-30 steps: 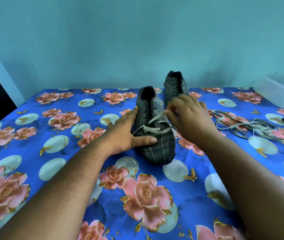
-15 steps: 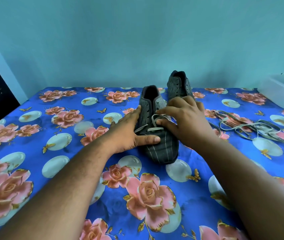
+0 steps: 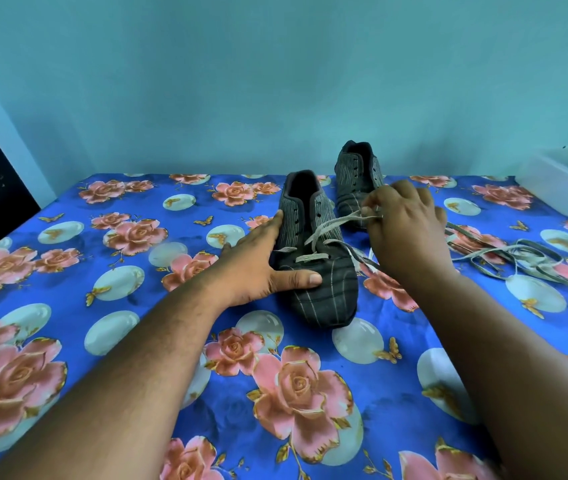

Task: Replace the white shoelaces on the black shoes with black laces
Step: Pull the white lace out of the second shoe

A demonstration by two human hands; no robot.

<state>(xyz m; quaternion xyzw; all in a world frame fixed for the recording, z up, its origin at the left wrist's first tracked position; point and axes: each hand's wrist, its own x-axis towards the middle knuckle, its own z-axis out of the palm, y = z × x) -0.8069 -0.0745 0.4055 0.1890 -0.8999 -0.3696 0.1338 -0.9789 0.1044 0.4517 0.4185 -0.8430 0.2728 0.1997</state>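
Two shoes [image 3: 320, 268] — right fingers [image 3: 367, 213] pinch lace [image 3: 331, 226].

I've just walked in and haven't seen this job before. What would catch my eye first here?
The bright blue cloth with pink roses fills the view. At its middle lies a dark striped shoe: the left hand rests flat against its side, and the right hand pinches a pale lace drawn out to the right. A second shoe with bare eyelets stands behind, and a loose pile of laces lies to the right.
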